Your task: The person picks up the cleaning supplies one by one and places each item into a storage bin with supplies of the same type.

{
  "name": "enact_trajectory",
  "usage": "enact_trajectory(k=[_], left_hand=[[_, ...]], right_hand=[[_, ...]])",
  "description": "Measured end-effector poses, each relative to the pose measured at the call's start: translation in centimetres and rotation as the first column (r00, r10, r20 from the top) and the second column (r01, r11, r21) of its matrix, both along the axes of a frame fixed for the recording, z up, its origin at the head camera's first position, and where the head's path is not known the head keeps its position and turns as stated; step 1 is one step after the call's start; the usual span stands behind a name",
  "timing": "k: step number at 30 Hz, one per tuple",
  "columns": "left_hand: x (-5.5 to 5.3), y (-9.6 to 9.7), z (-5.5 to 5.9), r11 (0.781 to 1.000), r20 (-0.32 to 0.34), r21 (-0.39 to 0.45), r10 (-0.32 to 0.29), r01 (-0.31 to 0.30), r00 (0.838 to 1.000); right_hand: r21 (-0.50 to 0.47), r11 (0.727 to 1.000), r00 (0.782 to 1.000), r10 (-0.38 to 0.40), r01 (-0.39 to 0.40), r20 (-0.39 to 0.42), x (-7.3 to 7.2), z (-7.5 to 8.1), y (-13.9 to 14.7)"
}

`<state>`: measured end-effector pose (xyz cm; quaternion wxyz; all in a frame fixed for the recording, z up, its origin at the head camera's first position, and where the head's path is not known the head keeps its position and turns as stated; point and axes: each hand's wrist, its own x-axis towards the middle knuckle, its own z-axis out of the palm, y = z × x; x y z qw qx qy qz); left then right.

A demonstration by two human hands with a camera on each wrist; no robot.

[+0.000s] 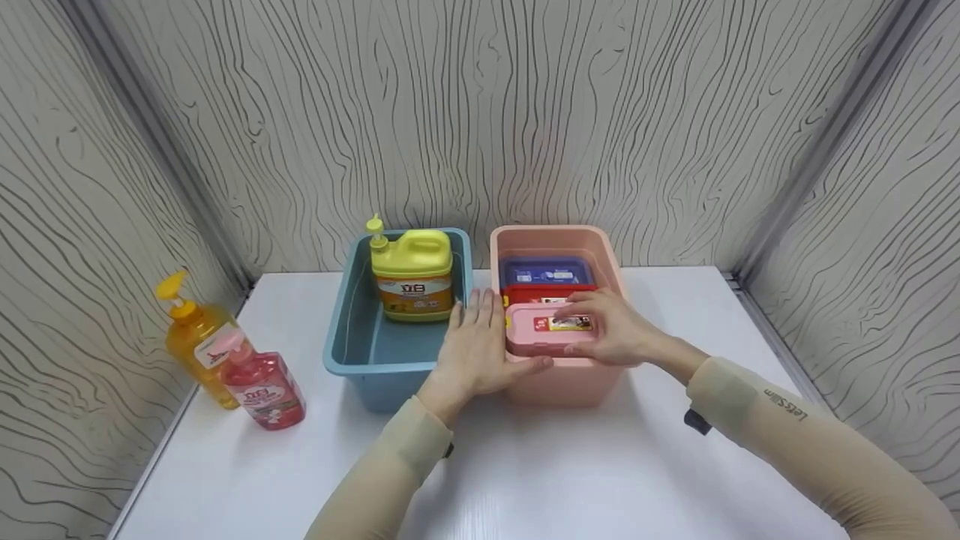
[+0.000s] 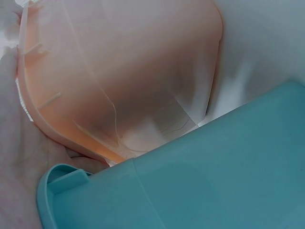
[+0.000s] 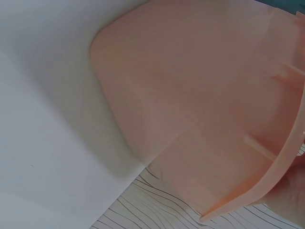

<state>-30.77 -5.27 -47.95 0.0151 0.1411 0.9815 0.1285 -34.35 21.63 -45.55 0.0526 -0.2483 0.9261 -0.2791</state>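
My right hand [image 1: 616, 330] grips a pink lidded box [image 1: 531, 337] across its width, at the front of the pink bin [image 1: 562, 386]. Behind that box lie a red box [image 1: 529, 294] and a blue box [image 1: 546, 271], partly covered. My left hand [image 1: 474, 352] lies with straight fingers over the neighbouring rims of the pink bin and the blue bin [image 1: 375, 368], its thumb pointing toward the pink box. In the left wrist view, the palm is beside both rims. The right wrist view shows mostly the pink bin's outer wall [image 3: 181, 86]; the box is hidden there.
A yellow pump jug [image 1: 412, 262] stands inside the blue bin. On the left of the white table [image 1: 480, 480] are an orange pump bottle [image 1: 187, 337] and a pink pump bottle [image 1: 266, 390]. Wood-patterned panels [image 1: 480, 112] enclose the back and sides.
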Motion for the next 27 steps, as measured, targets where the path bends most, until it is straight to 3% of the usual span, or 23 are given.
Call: enact_trajectory(k=[7,12,17,27], left_hand=[[0.1,0.0,0.0,1.000,-0.005,-0.002,-0.002,0.002,1.000],[0.2,-0.1,-0.1,1.000,-0.016,-0.001,-0.001,0.001,1.000],[0.2,-0.1,-0.1,1.000,-0.010,0.000,-0.002,0.002,1.000],[0.3,-0.1,0.0,1.000,-0.013,0.011,-0.004,0.004,1.000]], right_hand=[[0.000,1.000,0.998,-0.029,0.029,0.049,-0.1,0.0,-0.2],[-0.048,0.997,0.997,-0.051,0.054,0.062,-0.5,1.4,-0.5],[-0.012,1.000,0.999,-0.017,0.018,0.048,-0.7,2.4,-0.6],[0.007,0.999,0.994,-0.047,0.047,0.094,-0.6,2.4,0.0]])
